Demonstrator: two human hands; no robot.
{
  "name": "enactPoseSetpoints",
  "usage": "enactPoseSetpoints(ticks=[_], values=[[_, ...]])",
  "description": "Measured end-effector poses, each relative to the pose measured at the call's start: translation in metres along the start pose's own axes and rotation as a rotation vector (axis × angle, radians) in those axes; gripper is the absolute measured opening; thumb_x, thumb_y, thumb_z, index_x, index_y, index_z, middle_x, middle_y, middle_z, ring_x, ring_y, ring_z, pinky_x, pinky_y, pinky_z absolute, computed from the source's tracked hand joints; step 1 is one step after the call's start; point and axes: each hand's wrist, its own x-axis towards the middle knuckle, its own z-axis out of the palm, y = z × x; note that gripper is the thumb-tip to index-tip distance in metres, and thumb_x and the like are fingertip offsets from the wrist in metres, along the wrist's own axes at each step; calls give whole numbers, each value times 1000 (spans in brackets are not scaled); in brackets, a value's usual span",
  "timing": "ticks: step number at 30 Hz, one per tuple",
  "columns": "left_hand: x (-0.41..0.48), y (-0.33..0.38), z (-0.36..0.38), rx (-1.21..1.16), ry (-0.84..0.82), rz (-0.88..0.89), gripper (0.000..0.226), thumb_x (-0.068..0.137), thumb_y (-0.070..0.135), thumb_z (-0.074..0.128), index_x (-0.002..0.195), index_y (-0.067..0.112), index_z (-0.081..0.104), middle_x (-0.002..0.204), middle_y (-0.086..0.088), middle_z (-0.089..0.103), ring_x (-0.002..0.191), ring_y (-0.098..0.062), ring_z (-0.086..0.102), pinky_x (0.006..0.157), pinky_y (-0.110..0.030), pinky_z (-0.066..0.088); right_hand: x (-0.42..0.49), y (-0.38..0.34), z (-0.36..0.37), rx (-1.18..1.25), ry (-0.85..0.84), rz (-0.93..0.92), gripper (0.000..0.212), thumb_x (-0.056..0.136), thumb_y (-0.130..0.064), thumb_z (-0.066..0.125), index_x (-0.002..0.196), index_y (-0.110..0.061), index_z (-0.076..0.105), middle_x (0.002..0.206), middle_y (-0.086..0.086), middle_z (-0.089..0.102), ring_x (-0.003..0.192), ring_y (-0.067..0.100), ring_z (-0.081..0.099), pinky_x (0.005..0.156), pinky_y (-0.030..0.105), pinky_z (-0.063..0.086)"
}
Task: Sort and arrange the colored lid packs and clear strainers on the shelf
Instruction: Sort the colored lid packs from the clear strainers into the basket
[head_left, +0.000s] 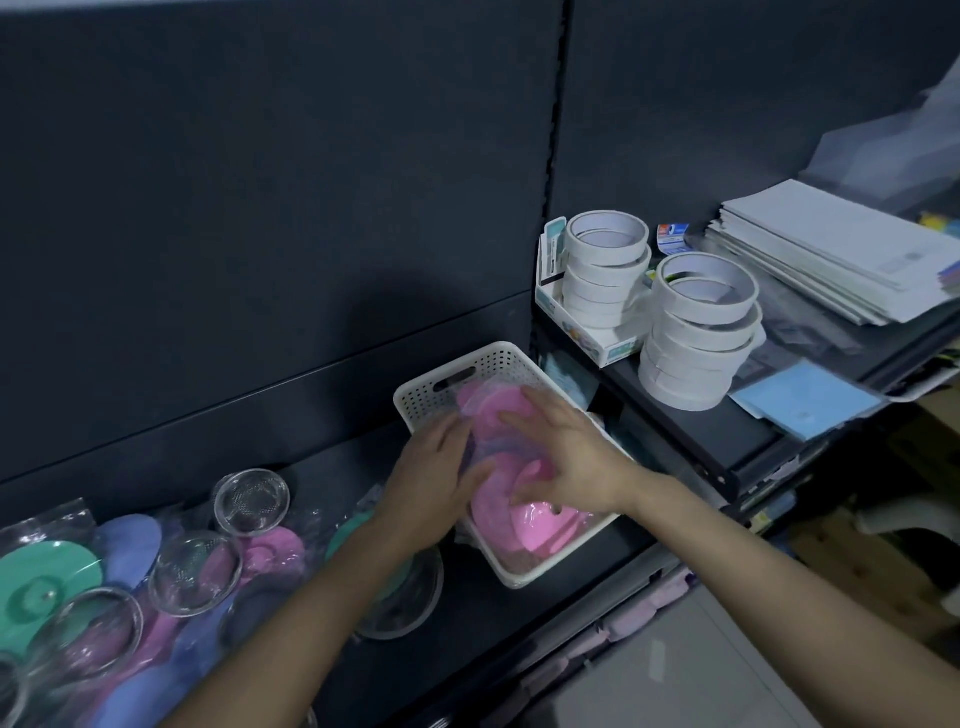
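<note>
A white perforated basket (498, 358) sits on the dark shelf and holds pink lid packs (540, 530) in clear wrap. My left hand (431, 483) lies on the packs at the basket's left side, its thumb against the pink lids. From the right, my right hand (566, 457) presses down on the same packs with spread fingers. More lid packs lie loose on the shelf to the left: green (41, 582), blue (130, 540) and pink (275, 551). Several clear strainers lie among them, one at the back (252, 501) and one nearer (195, 571).
A higher shelf at the right carries stacks of white tape rolls (701, 332), a small box (587, 332), white paper stacks (831, 249) and a blue packet (805, 400). A dark back panel (260, 208) stands behind. Grey floor (675, 665) lies below right.
</note>
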Motion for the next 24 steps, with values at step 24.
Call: enactPoseSetpoints(ticks=[24], values=[[-53, -28, -30, -39, 60, -160, 56, 98, 38, 43, 146, 12, 31, 153, -4, 28, 144, -14, 18, 108, -14, 10, 16, -56, 9, -30, 127, 42, 61, 94, -44, 48, 146, -18, 31, 155, 6, 23, 146, 23, 11, 119, 39, 11]])
